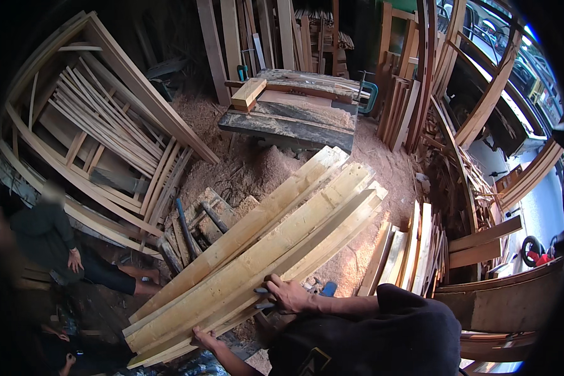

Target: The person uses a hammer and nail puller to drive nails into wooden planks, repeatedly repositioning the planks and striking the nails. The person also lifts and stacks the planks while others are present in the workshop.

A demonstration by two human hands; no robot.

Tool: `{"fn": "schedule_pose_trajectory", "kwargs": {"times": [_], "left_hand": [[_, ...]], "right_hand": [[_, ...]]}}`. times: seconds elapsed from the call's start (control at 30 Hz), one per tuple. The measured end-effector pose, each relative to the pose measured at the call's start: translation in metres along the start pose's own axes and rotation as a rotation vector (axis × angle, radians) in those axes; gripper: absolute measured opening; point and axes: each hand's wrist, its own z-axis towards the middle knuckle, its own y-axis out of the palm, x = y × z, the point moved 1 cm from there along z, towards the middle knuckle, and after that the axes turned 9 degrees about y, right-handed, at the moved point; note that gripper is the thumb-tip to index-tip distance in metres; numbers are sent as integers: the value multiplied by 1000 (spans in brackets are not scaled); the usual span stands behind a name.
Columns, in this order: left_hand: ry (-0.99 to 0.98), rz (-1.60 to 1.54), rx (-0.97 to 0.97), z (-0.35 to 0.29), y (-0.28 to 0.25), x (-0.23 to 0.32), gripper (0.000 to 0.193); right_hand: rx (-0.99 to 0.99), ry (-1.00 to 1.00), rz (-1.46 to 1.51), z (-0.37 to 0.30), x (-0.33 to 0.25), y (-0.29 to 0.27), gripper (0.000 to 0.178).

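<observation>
Several long, pale planks (250, 250) lie side by side on a slant in front of me, their far ends toward the saw table. My left hand (207, 339) is closed on the near edge of a plank close to the stack's left end. Farther right along that edge, my right hand (287, 296) is closed, its fingers curled against the wood. Small grey pieces (264, 306) stick out beside its fingers; what they belong to is hidden. Under the planks, a support frame with a blue bar (185, 219) shows in part.
A low saw table (282, 128) bears a wooden block (249, 93), with a teal clamp (367, 97) at its right. Framed wood strips (106, 119) lean at left. Offcuts (407, 250) stand at right. Sawdust (263, 172) covers the floor. Another person (50, 232) is at left.
</observation>
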Motion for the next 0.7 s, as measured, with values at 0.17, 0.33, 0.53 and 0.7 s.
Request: {"fn": "schedule_pose_trajectory", "kwargs": {"times": [0.17,0.33,0.53,0.7], "left_hand": [[9,-51,-27,-6,1,-1,54],[1,-99,-85,12,-9,-29,51],[14,-232,-182,20,-16,-64,50],[114,-266,-142,8,-18,-88,55]], "right_hand": [[-10,-9,-38,-1,0,0,44],[14,-111,22,-7,9,3,53],[-173,-76,-5,-23,17,-8,72],[-223,-45,140,-26,20,-9,83]]}}
